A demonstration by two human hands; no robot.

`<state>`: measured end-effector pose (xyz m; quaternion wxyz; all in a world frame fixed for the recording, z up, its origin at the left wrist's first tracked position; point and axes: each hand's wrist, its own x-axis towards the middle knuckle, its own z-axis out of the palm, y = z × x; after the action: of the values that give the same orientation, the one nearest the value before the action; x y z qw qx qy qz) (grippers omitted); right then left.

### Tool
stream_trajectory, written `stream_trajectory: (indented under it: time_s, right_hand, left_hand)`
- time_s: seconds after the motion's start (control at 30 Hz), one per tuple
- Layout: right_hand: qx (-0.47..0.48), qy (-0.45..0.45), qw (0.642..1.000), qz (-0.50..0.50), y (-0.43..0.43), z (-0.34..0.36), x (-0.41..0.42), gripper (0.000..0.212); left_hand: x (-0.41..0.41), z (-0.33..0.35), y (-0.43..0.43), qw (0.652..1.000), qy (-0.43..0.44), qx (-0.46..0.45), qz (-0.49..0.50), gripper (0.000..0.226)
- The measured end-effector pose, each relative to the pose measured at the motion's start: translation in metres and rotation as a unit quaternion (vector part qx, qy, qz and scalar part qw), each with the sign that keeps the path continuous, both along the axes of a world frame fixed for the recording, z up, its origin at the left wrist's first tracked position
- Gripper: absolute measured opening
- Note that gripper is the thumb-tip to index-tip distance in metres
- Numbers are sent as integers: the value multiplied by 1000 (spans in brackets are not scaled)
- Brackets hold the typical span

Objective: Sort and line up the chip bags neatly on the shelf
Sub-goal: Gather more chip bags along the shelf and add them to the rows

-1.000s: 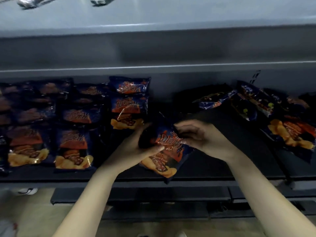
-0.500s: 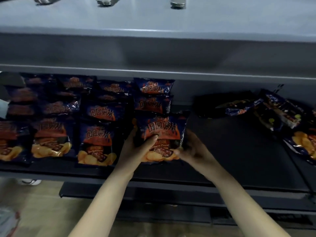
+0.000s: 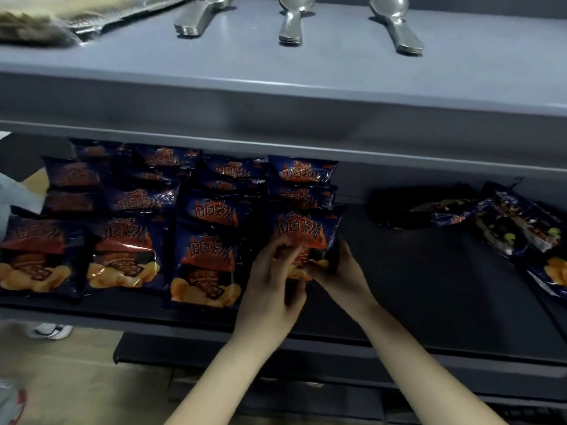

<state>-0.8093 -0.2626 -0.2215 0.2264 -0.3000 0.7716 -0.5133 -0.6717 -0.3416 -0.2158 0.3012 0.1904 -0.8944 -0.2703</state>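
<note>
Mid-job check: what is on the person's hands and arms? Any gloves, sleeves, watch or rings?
The left hand and right hand are bare, with no gloves. I can make out no rings, though the left fingers are blurred. The left forearm and right forearm are uncovered too, with no sleeves, watch, bands or markings in view down to the frame's bottom edge.

Three spoon stacks (image 3: 291,24), white shoe (image 3: 50,330)

Rightmost chip bag (image 3: 549,273) (edge-cropped)
</note>
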Motion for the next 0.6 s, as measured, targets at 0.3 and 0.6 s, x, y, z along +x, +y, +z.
stream_trajectory:
  time_s: [0.3, 0.6]
  right_hand:
    - [28, 128, 986, -103, -18, -11, 16, 83]
    - [46, 163, 971, -170, 8, -12, 35, 80]
  left_hand:
    - [23, -31, -2, 982, -110, -143, -58, 42]
    - [33, -45, 2, 953, -201, -194, -119, 51]
